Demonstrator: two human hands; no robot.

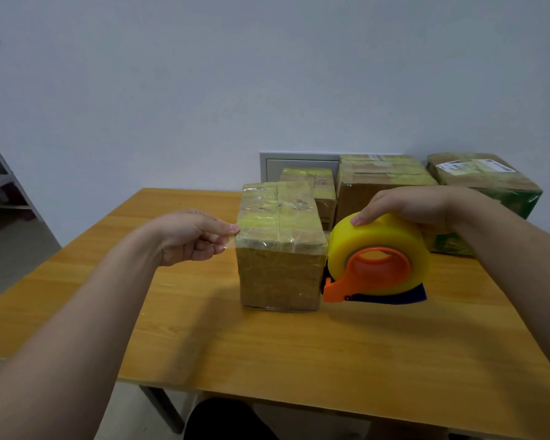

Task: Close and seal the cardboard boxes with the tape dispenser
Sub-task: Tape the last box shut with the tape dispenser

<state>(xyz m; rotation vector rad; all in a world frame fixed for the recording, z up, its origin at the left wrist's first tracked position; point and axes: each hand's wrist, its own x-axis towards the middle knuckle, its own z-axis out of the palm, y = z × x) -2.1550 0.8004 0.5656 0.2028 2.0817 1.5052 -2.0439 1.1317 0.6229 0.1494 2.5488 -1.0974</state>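
Note:
A small cardboard box (280,249), closed and wrapped in clear yellowish tape, stands in the middle of the wooden table (267,350). My left hand (191,236) is at the box's upper left edge and pinches the free end of a clear tape strip between thumb and fingers. My right hand (416,204) grips the top of the tape dispenser (378,262), a fat yellow roll on an orange holder with a dark blue base. The dispenser is held against the box's right side, just above the table.
Three more taped cardboard boxes stand at the back: a small one (318,185) behind the front box, a larger one (378,182), and a green-printed one with a label (489,185) at the far right. A white wall rises behind the table. A dark stool (229,420) sits under the near edge.

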